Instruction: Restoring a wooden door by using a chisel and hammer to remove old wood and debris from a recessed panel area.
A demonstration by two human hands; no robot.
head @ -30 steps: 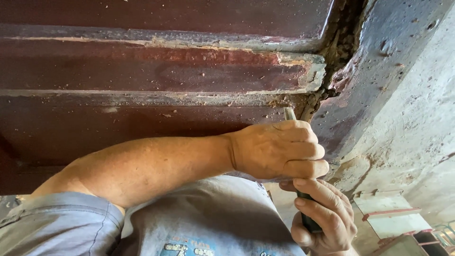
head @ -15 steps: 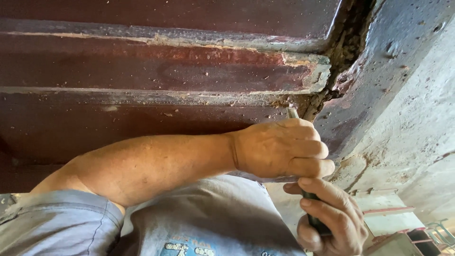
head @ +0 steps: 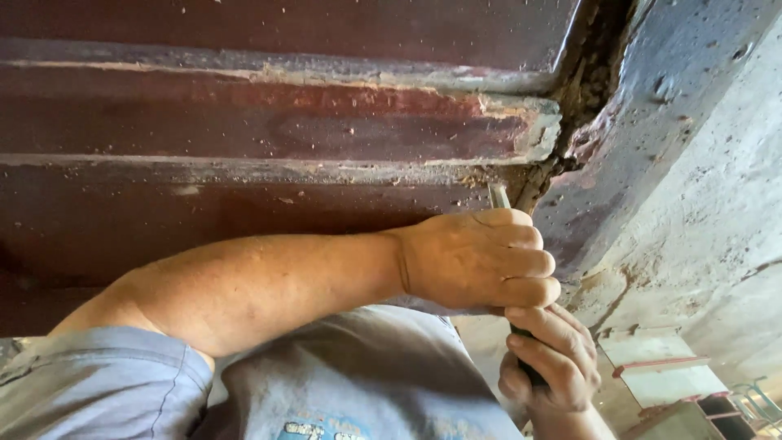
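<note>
Screwdriver [head: 498, 198] is the thing both hands are on: its grey metal tip pokes out at twelve o'clock above the left hand [head: 476, 261], pointing into the crumbling joint where the dark red painted beam [head: 269, 122] meets the grey painted upright [head: 643, 122]. The left hand's fingers [head: 521, 265] are curled tight round the shaft, pressed together in a fist, and just under it at five o'clock the right hand [head: 550, 363] wraps its fingers round the dark handle. Compared with a second ago, the tip has crept up and a touch toward the corner, sitting closer to the broken edge of the beam's lip, while the right hand has dropped slightly lower on the handle; the left forearm lies much as it was, across the person's grey shirt [head: 358, 375]. I'd judge that means the blade is being worked deeper into the gap, prying or scraping at loose filler there. Flecks of debris cling to the ledge beside the tip.
</note>
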